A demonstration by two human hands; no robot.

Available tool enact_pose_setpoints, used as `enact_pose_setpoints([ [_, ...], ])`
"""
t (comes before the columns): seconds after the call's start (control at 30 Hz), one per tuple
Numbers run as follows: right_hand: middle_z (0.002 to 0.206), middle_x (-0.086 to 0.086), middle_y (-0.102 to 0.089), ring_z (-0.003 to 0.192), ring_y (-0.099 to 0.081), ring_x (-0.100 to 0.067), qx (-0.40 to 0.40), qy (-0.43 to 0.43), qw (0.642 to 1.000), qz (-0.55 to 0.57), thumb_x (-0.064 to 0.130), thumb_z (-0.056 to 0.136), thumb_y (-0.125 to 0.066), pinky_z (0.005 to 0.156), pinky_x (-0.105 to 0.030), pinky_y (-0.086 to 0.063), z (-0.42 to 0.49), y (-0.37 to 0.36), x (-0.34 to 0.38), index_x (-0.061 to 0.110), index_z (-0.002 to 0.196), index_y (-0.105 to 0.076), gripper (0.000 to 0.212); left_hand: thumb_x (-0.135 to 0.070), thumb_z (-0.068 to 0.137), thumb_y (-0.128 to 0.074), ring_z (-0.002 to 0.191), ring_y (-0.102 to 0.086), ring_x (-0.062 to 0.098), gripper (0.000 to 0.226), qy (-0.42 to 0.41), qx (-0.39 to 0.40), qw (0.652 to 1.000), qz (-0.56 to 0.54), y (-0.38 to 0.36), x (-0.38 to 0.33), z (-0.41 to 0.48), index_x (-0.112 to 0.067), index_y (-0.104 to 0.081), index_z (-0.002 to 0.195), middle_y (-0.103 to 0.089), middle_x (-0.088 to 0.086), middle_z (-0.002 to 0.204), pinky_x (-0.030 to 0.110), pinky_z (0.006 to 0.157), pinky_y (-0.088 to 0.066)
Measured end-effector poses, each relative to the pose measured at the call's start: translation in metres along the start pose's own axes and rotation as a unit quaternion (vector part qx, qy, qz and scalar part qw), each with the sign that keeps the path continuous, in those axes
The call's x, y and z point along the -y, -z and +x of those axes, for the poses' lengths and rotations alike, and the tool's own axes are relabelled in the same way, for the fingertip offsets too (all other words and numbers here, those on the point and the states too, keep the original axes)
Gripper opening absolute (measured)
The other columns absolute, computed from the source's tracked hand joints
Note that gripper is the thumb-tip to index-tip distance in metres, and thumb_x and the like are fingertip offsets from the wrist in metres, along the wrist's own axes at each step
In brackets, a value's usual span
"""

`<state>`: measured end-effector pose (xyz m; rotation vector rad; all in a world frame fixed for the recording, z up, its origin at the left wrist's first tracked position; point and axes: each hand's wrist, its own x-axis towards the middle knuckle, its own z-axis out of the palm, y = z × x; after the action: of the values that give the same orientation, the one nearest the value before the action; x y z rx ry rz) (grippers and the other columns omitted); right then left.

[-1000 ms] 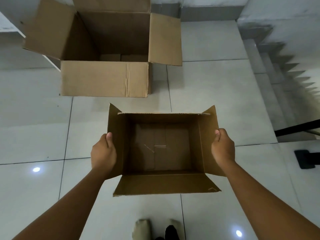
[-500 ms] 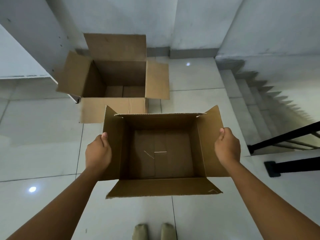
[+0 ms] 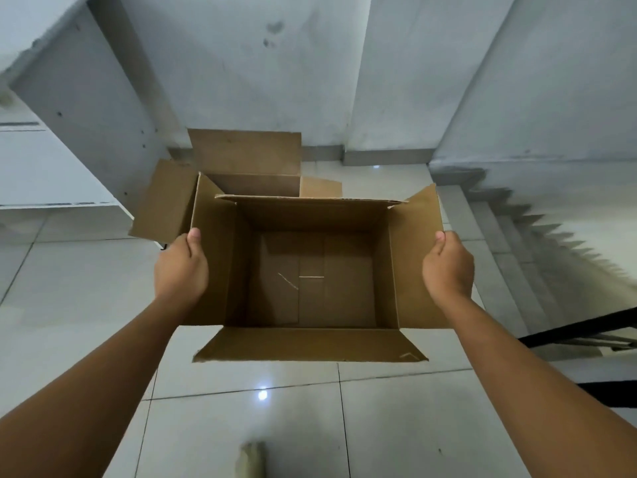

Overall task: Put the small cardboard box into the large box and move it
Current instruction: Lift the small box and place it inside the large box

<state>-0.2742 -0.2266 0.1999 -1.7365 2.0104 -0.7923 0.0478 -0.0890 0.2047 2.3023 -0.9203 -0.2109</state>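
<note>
- The small open cardboard box point(image 3: 312, 270) is plain brown, darker inside, with pale scratch marks on its bottom.
- The large open cardboard box point(image 3: 244, 157) behind it is the same brown.
- The glossy tiled floor point(image 3: 86, 298) is off-white with thin dark grout lines.
- The walls point(image 3: 258, 63) are pale grey, with a few dark spots.
- The stair railing point(image 3: 579, 331) is black.

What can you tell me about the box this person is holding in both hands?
The small cardboard box is plain brown corrugated board, open on top and empty, with a seam and scuffs on its floor. All four flaps are open. The left hand and right hand grip its side flaps, holding it level above the tiled floor, in front of the large box.
</note>
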Motion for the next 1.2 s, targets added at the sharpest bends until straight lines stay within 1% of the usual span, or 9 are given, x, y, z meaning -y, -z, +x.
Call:
enact_pose_setpoints([
  [0.1,0.104,-0.019,-0.068,0.081,-0.063,-0.028,0.004,0.003,1.0,0.021,0.021,0.098,-0.03,0.056,-0.021,-0.037,0.022,-0.026,0.028,0.004,0.109,-0.057,0.033,-0.036,0.099,-0.022,0.074,-0.044,0.029,0.046,-0.002,-0.007,1.0,-0.003,0.0,0.005,0.047,-0.004,-0.045,0.075,-0.047,0.011,0.071,0.038,0.068,-0.031],
  [0.2,0.093,-0.015,-0.067,0.071,-0.054,-0.018,-0.001,0.002,1.0,0.029,0.024,0.098,-0.03,0.049,-0.017,-0.031,0.044,-0.06,0.056,0.004,0.106,-0.056,0.034,-0.037,0.098,-0.022,0.072,-0.045,0.027,0.045,-0.001,-0.008,1.0,-0.018,-0.005,0.011,0.096,-0.005,-0.043,0.075,-0.045,0.007,0.066,0.04,0.065,-0.034],
  [0.33,0.08,-0.006,-0.058,0.065,-0.05,-0.016,-0.013,-0.007,1.0,0.026,0.025,0.098,-0.029,0.047,-0.017,-0.029,0.069,-0.11,0.095,0.004,0.103,-0.057,0.035,-0.04,0.098,-0.022,0.076,-0.048,0.026,0.052,0.01,0.003,1.0,-0.021,-0.011,0.025,0.162,0.001,-0.052,0.088,-0.051,0.013,0.078,0.05,0.078,-0.046],
  [0.47,0.08,-0.003,-0.055,0.067,-0.051,-0.014,-0.004,-0.015,0.999,0.031,0.025,0.098,-0.03,0.048,-0.016,-0.03,0.088,-0.156,0.129,0.004,0.103,-0.056,0.034,-0.041,0.097,-0.022,0.079,-0.049,0.029,0.057,0.022,0.014,0.999,-0.021,-0.016,0.045,0.222,0.005,-0.054,0.098,-0.052,0.014,0.082,0.052,0.079,-0.046],
  [0.63,0.081,-0.003,-0.055,0.067,-0.05,-0.013,0.006,-0.015,0.999,0.037,0.025,0.098,-0.031,0.049,-0.015,-0.032,0.114,-0.207,0.158,0.004,0.102,-0.057,0.033,-0.043,0.097,-0.022,0.077,-0.05,0.029,0.048,0.053,0.021,0.998,-0.011,-0.032,0.067,0.281,-0.004,-0.049,0.086,-0.053,0.016,0.081,0.043,0.07,-0.039],
  [0.8,0.08,-0.003,-0.054,0.067,-0.05,-0.014,0.029,-0.022,0.999,0.028,0.025,0.098,-0.031,0.049,-0.016,-0.031,0.137,-0.248,0.169,0.004,0.1,-0.056,0.034,-0.041,0.097,-0.022,0.074,-0.048,0.028,0.046,0.069,0.038,0.997,0.002,-0.054,0.088,0.315,-0.005,-0.047,0.083,-0.05,0.015,0.076,0.041,0.068,-0.036],
  [1.0,0.064,0.01,-0.04,0.058,-0.04,-0.005,0.089,-0.019,0.996,0.011,0.026,0.099,-0.028,0.049,-0.017,-0.026,0.176,-0.282,0.179,0.014,0.086,-0.048,0.026,-0.041,0.097,-0.022,0.075,-0.049,0.032,0.051,0.108,0.069,0.991,0.032,-0.076,0.124,0.345,-0.001,-0.049,0.082,-0.052,0.018,0.078,0.043,0.069,-0.037],
  [1.13,0.063,0.01,-0.038,0.056,-0.038,-0.002,0.108,-0.012,0.994,-0.007,0.026,0.099,-0.028,0.048,-0.018,-0.026,0.184,-0.307,0.188,0.016,0.075,-0.044,0.03,-0.038,0.098,-0.022,0.087,-0.055,0.044,0.054,0.108,0.066,0.99,0.063,-0.078,0.141,0.364,0.005,-0.055,0.097,-0.059,0.029,0.092,0.051,0.076,-0.043],
  [1.2,0.064,0.01,-0.04,0.057,-0.04,-0.004,0.108,-0.016,0.994,-0.011,0.027,0.099,-0.028,0.048,-0.017,-0.027,0.183,-0.321,0.19,0.015,0.082,-0.046,0.027,-0.037,0.099,-0.023,0.095,-0.056,0.048,0.054,0.105,0.064,0.99,0.074,-0.079,0.145,0.374,0.006,-0.055,0.107,-0.061,0.032,0.102,0.053,0.082,-0.044],
])
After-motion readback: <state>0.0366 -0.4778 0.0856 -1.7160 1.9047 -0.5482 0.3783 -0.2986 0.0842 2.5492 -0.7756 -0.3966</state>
